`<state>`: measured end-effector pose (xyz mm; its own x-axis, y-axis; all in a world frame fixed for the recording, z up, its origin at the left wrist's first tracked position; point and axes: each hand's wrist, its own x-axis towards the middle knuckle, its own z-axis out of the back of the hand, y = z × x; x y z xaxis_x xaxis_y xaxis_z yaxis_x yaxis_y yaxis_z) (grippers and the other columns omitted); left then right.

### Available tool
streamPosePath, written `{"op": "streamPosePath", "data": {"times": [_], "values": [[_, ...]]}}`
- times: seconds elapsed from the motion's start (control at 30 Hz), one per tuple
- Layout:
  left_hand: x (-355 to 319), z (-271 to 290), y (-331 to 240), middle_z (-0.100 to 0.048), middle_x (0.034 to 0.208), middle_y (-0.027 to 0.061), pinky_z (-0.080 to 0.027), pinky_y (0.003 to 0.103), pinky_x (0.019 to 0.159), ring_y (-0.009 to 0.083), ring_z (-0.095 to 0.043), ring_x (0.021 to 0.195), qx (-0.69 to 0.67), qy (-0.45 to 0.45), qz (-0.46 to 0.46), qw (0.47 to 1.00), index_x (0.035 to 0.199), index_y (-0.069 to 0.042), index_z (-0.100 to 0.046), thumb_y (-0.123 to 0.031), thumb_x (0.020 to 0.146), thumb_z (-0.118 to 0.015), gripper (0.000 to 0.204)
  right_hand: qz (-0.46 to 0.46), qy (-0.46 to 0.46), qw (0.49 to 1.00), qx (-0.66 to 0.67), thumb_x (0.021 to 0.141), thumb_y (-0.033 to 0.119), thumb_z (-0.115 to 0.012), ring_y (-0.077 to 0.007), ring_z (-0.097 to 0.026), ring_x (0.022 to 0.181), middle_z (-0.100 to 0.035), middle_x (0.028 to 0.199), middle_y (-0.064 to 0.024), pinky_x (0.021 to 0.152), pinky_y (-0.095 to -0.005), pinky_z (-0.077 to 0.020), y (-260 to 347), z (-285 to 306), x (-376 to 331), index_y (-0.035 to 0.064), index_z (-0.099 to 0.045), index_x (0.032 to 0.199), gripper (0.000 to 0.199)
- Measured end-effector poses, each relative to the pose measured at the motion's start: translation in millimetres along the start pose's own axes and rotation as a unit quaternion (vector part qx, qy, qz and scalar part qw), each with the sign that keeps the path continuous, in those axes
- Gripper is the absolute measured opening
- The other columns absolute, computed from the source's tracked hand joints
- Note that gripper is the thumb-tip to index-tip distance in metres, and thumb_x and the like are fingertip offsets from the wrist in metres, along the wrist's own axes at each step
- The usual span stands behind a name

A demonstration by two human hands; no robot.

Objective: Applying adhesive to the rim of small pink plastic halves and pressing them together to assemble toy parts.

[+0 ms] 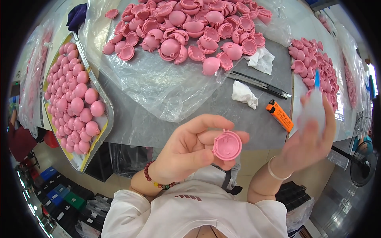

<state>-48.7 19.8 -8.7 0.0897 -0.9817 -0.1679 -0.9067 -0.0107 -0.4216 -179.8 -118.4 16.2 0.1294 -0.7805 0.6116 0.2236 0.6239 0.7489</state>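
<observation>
Between the fingers and thumb of my left hand (190,146) is a round pink plastic shell half (227,146), its hollow side facing up at me. My right hand (307,142) is raised to the right, somewhat smeared by motion. It grips a translucent squeeze bottle (312,109) with a thin blue nozzle tip (317,78) pointing up. Ahead of both hands, a big heap of similar pink shells (194,27) lies on clear plastic sheeting (162,93) on the grey table.
A metal tray (104,134) of closed pink balls stands at the left. To the right lie a black cutter knife (260,84), an orange box cutter blade case (279,115) and crumpled white tissues (244,95). Another pile of pink shells (313,65) sits at the far right.
</observation>
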Motion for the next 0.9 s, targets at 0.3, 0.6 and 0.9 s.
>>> {"op": "streamPosePath", "data": {"times": [0.3,0.6,0.9], "values": [[0,17,10,-0.044,0.114,0.0255,-0.046,0.030,0.076,0.0205,-0.055,0.090,-0.087,0.122,0.029,0.988,0.117,-0.001,-0.034,-0.009,0.076,-0.058,0.048,-0.131,0.249,0.954,-0.100,0.068,0.004,-0.062,-0.0123,-0.056,0.079,-0.056,0.095,-0.0076,0.061,-0.0214,-0.0449,-29,-12,40,0.0000,-0.048,0.101,0.036],[2,18,2,-0.047,0.109,0.0265,-0.047,0.029,0.071,0.0202,-0.058,0.081,-0.057,0.100,-0.013,0.993,0.112,0.000,-0.037,-0.008,0.074,-0.059,0.045,0.081,0.242,0.909,-0.330,0.061,0.002,-0.059,-0.0214,-0.051,0.073,-0.055,0.080,-0.0094,0.068,-0.0292,-0.0401,-16,71,36,0.0001,-0.054,0.088,0.028],[7,13,6,-0.047,0.109,0.0272,-0.047,0.027,0.071,0.0194,-0.055,0.089,-0.042,0.114,0.028,0.992,0.112,0.001,-0.036,-0.008,0.074,-0.059,0.045,-0.003,0.258,0.914,-0.314,0.063,-0.005,-0.054,-0.0188,-0.051,0.065,-0.055,0.075,-0.0081,0.057,-0.0258,-0.0412,-24,68,9,0.0003,-0.056,0.087,0.025]]}}
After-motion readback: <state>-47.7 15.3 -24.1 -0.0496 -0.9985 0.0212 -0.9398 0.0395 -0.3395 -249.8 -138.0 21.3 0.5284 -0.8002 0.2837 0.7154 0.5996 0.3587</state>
